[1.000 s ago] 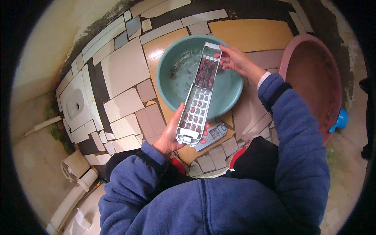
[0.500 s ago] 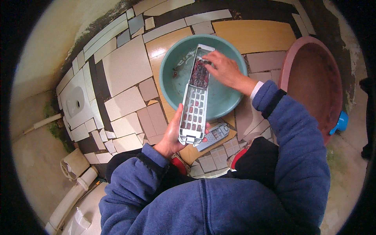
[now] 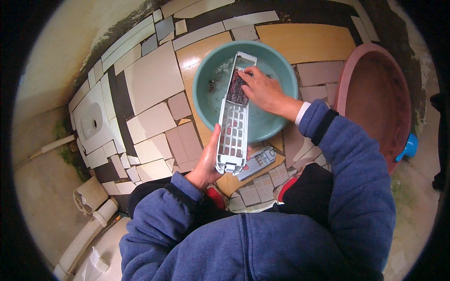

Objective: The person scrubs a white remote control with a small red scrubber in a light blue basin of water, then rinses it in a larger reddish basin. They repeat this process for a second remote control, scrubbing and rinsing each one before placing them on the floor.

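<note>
My left hand (image 3: 205, 161) is wrapped round the near end of a long white plastic lint filter (image 3: 231, 145) with a grid of slots. The filter is tilted, and its far part reaches over a round green basin (image 3: 198, 103). Dark, matted lint (image 3: 237, 92) lies in the filter's far section. My right hand (image 3: 264, 89) comes in from the right, its fingers curled and pressed into that lint. A flat grey-white slotted plastic piece (image 3: 257, 164) rests on the floor beneath the filter, partly hidden by my left hand.
At the right stands a big reddish-brown tub (image 3: 344, 79) with a blue thing (image 3: 408, 146) beside its rim. Broken tiles (image 3: 152, 79) pave the floor. A squat toilet (image 3: 92, 119) is set in at the left, near white pipes (image 3: 101, 218). My red shoes flank the floor piece.
My right hand's fingers have shifted slightly down and left, deeper onto the lint. My left hand still holds the filter in nearly the same place.
</note>
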